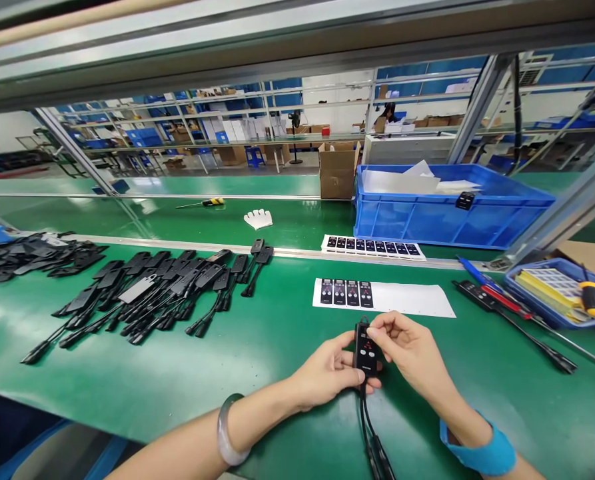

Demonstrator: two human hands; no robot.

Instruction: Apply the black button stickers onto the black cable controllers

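Note:
Before me, my left hand [334,370] wraps round a small black controller box [366,360] with two black cables [370,427] hanging down from its lower end. A black label with red marks and two pale buttons covers the box's front face. My right hand [407,347] is closed in a pinch at the label's upper right corner; its fingertips partly hide that corner. Just beyond my hands lies a white label sheet [410,299] with several black labels on its left part. A second sheet of labels [372,247] rests behind it.
Many black cabled boxes [177,280] lie heaped at left. A white glove [258,219] and a screwdriver [212,202] are farther back. A blue crate [427,213] stands behind the sheets. At right are a blue tray [552,310], a finished-looking cabled box [477,295] and a red-handled tool [507,303].

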